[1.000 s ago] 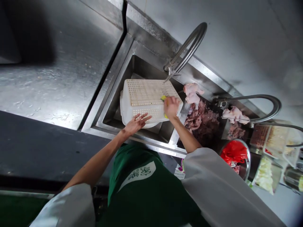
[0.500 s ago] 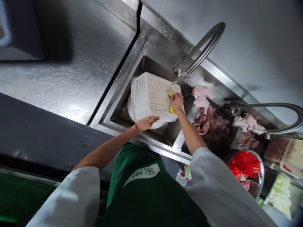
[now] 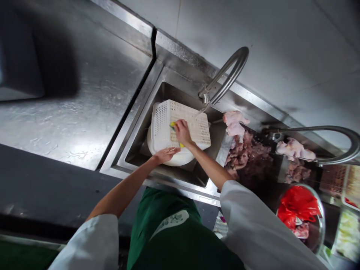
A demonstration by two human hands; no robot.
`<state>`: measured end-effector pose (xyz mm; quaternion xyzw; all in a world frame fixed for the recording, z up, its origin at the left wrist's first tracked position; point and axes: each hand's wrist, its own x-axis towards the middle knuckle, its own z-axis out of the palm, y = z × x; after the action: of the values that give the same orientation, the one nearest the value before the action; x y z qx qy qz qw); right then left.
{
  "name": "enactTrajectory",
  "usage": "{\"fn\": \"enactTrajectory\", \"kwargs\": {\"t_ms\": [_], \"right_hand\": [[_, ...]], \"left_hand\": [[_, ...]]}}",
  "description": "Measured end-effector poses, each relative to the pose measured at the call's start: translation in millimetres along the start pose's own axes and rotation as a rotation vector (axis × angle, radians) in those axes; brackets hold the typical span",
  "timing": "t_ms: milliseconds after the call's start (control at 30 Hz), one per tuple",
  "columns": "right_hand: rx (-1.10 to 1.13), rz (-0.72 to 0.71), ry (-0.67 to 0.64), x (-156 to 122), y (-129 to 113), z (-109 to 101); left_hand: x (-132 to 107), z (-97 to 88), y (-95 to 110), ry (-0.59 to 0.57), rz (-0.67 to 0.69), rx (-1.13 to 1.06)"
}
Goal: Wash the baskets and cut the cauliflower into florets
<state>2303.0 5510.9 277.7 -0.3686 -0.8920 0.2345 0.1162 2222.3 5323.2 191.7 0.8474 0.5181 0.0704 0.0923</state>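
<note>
A white perforated plastic basket (image 3: 194, 125) lies bottom up in the left sink basin, over a rounded white bowl (image 3: 180, 160). My right hand (image 3: 182, 132) presses a yellow and green sponge (image 3: 172, 124) against the basket's upturned bottom; most of the sponge is under the fingers. Against the basket's near side rests my left hand (image 3: 166, 154), its fingers stretched out along the wall. A thin stream of water runs from the curved metal faucet (image 3: 227, 80) onto the basket.
Right of the basin lie raw poultry (image 3: 235, 122) and a heap of raw meat pieces (image 3: 242, 152). Further right are a second faucet (image 3: 332, 129) and a metal bowl (image 3: 323, 228) with a red plastic bag (image 3: 298, 206). A wet steel counter (image 3: 73, 123) adjoins the sink's left.
My right hand has moved left with the sponge across the basket's bottom, closer to my left hand. My left hand stays at the near side. The whole view has shifted slightly.
</note>
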Motion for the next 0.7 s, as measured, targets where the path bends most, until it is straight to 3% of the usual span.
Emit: {"fn": "enactTrajectory", "kwargs": {"t_ms": [133, 200, 267, 367, 433, 500, 600, 700], "right_hand": [[-0.053, 0.268, 0.082, 20, 79, -46], [-0.069, 0.312, 0.101, 28, 97, -55], [-0.070, 0.282, 0.075, 31, 81, -39], [-0.029, 0.112, 0.015, 42, 19, 15], [0.003, -0.045, -0.007, 66, -17, 47], [-0.003, -0.078, -0.035, 102, -27, 58], [-0.043, 0.089, -0.034, 139, 11, 33], [-0.024, 0.070, -0.076, 119, 77, -7]], "left_hand": [[-4, 13.1, -8, 0.068, -0.008, -0.026], [-4, 19.8, -8, 0.096, 0.008, -0.047], [-5, 26.9, -9, 0.099, 0.017, -0.055], [-9, 36.9, -15, 0.080, 0.004, -0.041], [-13, 40.7, -24, 0.066, -0.003, -0.021], [-17, 40.6, -34, 0.046, 0.008, -0.007], [-21, 37.0, -44, 0.027, 0.038, -0.018], [-21, 38.3, -46, 0.039, 0.041, -0.033]]}}
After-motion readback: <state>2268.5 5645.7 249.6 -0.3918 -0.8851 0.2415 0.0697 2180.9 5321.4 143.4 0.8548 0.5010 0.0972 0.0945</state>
